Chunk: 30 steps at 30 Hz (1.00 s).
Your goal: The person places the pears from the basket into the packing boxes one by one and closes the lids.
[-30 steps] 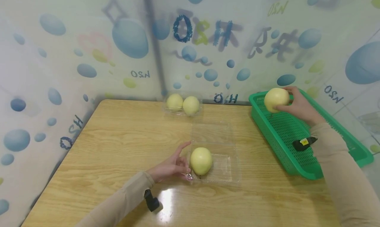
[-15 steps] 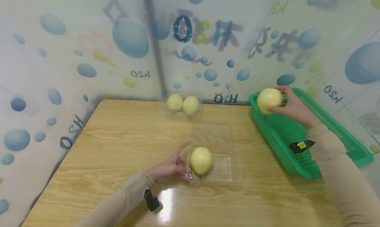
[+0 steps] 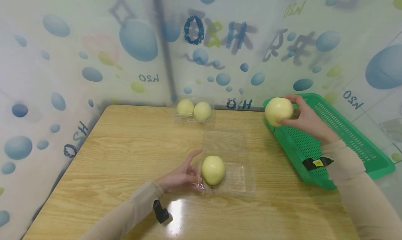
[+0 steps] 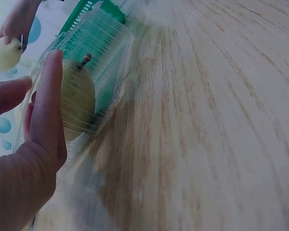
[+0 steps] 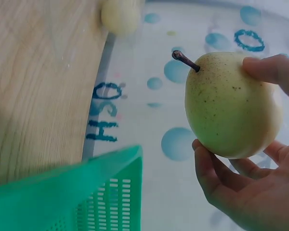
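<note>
My right hand (image 3: pixel 309 123) grips a pale yellow pear (image 3: pixel 278 111) between thumb and fingers, raised over the far left corner of the green plastic basket (image 3: pixel 289 151). In the right wrist view the brown stem of this pear (image 5: pixel 231 106) points up and left. My left hand (image 3: pixel 182 175) rests at the left side of an open clear plastic box (image 3: pixel 233 177), thumb and index finger extended against its wall. A second pear (image 3: pixel 213 170) sits in the left half of this box, its stem toward me. The box's lid lies folded back, away from me.
Another clear box (image 3: pixel 193 119) with two pears inside stands at the table's back edge, close to the patterned wall covering (image 3: pixel 125 90). The basket's raised rim borders the right side of the wooden table (image 3: pixel 141 135).
My right hand has carried its pear left and slightly down, from above the inside of the basket to its left rim. The left hand and the open box have stayed in place.
</note>
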Each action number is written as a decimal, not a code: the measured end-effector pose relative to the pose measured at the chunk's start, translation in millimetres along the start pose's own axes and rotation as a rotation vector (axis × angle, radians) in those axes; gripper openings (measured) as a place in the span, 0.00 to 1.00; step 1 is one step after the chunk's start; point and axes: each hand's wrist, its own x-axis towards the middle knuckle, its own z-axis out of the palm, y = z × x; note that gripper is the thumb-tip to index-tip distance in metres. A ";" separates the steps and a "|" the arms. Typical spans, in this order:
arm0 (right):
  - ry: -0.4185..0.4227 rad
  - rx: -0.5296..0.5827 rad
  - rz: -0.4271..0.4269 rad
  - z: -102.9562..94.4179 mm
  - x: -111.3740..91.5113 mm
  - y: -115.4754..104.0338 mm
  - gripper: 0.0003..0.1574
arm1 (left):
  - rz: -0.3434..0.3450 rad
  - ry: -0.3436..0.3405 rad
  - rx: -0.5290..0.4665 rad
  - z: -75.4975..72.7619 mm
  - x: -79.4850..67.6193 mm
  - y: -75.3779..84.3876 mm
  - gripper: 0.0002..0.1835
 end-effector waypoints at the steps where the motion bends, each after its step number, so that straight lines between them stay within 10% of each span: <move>1: 0.002 -0.001 -0.001 1.6 -1.2 -1.1 0.52 | -0.001 0.000 0.000 0.2 -0.1 0.2 0.54; 30: -0.099 0.217 -0.019 44.9 -37.4 2.3 0.48 | 0.001 -0.022 -0.016 -0.9 0.9 0.1 0.54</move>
